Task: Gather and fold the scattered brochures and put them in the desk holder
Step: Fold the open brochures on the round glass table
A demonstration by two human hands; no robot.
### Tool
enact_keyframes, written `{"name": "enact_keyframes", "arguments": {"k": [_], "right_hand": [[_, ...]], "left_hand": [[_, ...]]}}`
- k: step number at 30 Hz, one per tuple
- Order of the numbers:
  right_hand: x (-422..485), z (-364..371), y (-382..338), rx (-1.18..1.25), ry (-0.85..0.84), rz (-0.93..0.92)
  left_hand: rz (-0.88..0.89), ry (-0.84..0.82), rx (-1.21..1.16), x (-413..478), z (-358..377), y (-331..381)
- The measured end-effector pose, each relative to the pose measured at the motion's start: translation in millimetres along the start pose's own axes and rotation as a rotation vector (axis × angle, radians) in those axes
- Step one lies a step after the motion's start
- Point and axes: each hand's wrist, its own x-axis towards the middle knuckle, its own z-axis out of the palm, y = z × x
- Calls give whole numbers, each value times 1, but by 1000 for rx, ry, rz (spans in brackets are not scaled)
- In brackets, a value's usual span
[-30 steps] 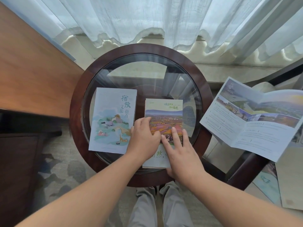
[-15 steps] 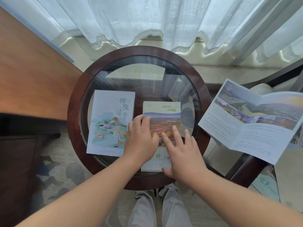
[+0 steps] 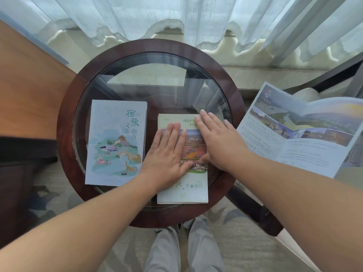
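Observation:
A folded green-and-white brochure (image 3: 188, 190) with a landscape photo lies on the round glass table (image 3: 64, 122). My left hand (image 3: 167, 154) rests flat on its left half, fingers together. Flat on its upper right part lies my right hand (image 3: 218, 140), fingertips at the top edge. Left of them a folded pale blue brochure (image 3: 115, 142) with an illustrated cover lies on the glass. An unfolded brochure (image 3: 298, 130) with photos and text is spread open off the table to the right. No desk holder is in view.
A wooden desk surface (image 3: 27, 85) runs along the left. White curtains (image 3: 176, 18) hang behind the table. A dark chair frame (image 3: 253, 209) stands at the right under the open brochure. My legs (image 3: 184, 248) show below the table's near rim.
Both hands have slid up the green brochure and flattened out on it; the right hand moved from its lower edge to its top right corner. The view has shifted closer.

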Motion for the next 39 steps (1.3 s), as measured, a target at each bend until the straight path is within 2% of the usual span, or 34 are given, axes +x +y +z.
{"name": "enact_keyframes", "arguments": {"k": [5,8,13,15,20,26,30,31,33,35,39], "right_hand": [[-1,4,2,-11,12,10],[0,4,1,6,-12,13],[-2,0,0,12,-35,25],[-1,-1,1,14,-40,29],[0,3,3,16,-24,27],[0,4,3,9,-14,29],[1,2,0,13,-45,38],[1,2,-1,12,-49,40],[1,0,-1,12,-51,41],[-2,0,-4,7,-42,39],[-22,8,-11,-21,-63,45]], "left_hand": [[25,73,-51,28,-6,16],[133,118,-23,0,4,18],[252,73,-3,-44,23,27],[216,80,-1,-40,21,31],[-13,52,2,1,12,53],[51,-29,-21,-35,23,60],[188,-26,-67,-52,20,43],[171,4,-98,-45,16,33],[27,16,-120,-20,5,11],[-74,1,-36,-4,0,-3],[-56,-31,28,-6,4,-4]]}}
